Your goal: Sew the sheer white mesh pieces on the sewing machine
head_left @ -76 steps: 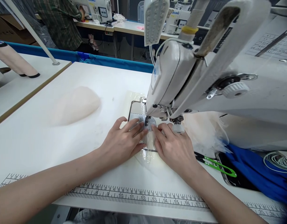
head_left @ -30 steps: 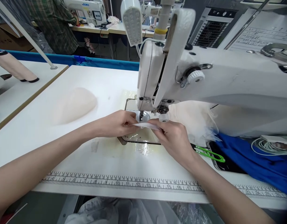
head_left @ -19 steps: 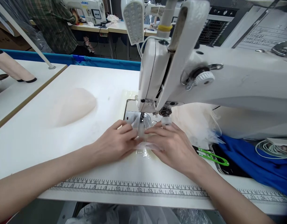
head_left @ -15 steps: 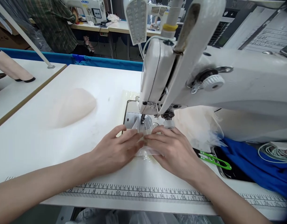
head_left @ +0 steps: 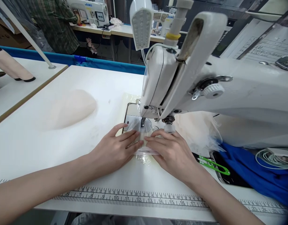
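A strip of sheer, nearly transparent fabric [head_left: 142,137] lies under the needle and presser foot [head_left: 143,121] of a white sewing machine [head_left: 155,78]. My left hand [head_left: 118,147] rests flat on the fabric's left side, fingers stretched and spread, touching it just in front of the foot. On the opposite side my right hand [head_left: 172,150] is laid over the fabric with its fingers extended and slightly bent, close to the left fingertips. The near edge of the fabric shows between the two hands. What lies under the palms is hidden.
A pale sheer cut piece [head_left: 75,107] lies on the table at left. More sheer fabric [head_left: 197,129] is bunched right of the needle. Green thread snips [head_left: 215,165], a phone [head_left: 235,179], blue cloth [head_left: 256,175] and coiled cable [head_left: 275,157] sit at right. A person [head_left: 56,25] works behind.
The camera view has tilted slightly, so the machine appears lower. My left fingers have spread a little and the fingertips of both hands are slightly farther apart; the fabric remains under the foot.
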A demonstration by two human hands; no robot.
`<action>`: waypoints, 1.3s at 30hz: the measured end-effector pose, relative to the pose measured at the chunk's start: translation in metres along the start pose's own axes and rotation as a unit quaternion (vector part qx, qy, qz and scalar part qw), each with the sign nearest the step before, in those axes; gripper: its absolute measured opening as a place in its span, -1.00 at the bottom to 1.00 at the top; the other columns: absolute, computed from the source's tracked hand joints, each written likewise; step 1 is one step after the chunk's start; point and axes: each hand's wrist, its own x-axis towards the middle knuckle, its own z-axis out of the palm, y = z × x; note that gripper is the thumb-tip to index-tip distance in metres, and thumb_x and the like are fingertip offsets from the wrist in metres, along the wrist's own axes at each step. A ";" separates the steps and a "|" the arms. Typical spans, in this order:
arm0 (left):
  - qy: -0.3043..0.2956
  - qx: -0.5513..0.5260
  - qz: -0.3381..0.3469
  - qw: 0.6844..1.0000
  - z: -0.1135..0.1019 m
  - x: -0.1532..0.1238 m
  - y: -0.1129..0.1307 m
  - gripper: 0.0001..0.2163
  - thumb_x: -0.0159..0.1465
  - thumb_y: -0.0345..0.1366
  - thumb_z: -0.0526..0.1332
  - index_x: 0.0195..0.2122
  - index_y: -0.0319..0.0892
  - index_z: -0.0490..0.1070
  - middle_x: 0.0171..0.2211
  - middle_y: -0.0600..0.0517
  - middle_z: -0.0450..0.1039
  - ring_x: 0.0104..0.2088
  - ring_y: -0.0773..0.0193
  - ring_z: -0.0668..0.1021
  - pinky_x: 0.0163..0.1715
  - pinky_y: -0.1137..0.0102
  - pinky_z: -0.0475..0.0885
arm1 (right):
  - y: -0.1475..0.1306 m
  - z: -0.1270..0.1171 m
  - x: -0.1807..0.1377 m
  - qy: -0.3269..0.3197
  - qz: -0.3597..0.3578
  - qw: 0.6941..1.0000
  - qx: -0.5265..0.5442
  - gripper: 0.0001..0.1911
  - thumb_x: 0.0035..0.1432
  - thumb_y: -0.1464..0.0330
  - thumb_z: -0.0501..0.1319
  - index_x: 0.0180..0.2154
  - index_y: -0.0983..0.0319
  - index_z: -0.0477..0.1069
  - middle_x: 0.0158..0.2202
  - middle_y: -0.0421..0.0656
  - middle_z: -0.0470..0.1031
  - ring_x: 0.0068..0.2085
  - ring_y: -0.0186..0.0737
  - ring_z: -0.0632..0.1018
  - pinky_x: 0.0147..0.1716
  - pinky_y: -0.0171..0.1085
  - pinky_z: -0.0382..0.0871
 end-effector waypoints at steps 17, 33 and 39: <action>0.008 0.032 -0.033 0.999 0.010 0.016 -0.018 -0.74 0.39 -0.37 0.05 0.03 -0.15 0.43 0.03 -0.05 0.50 0.01 0.13 0.51 0.09 0.07 0.21 | 0.019 0.018 0.010 0.053 0.025 0.992 -0.112 -0.75 0.20 0.49 0.15 -0.12 0.23 0.51 -0.25 -0.13 0.65 -0.24 -0.16 0.57 -0.02 -0.15 0.26; -0.105 -0.267 -0.174 0.942 -0.011 0.044 -0.040 -0.75 0.30 -0.37 0.06 -0.14 -0.16 0.52 -0.23 -0.03 0.47 -0.34 0.30 0.52 -0.37 0.43 0.43 | 0.016 0.021 0.017 0.145 0.144 0.978 -0.037 -0.71 0.22 0.46 0.09 -0.22 0.14 0.59 -0.39 -0.21 0.60 -0.37 -0.22 0.54 -0.33 -0.29 0.35; -0.101 -0.332 -0.165 0.923 -0.006 0.043 -0.045 -0.75 0.35 -0.28 0.06 -0.25 -0.16 0.56 -0.28 0.00 0.43 -0.32 0.32 0.50 -0.30 0.41 0.43 | 0.016 0.021 0.018 0.135 0.144 0.979 -0.054 -0.68 0.28 0.40 0.06 -0.25 0.17 0.61 -0.46 -0.18 0.58 -0.45 -0.23 0.50 -0.40 -0.27 0.32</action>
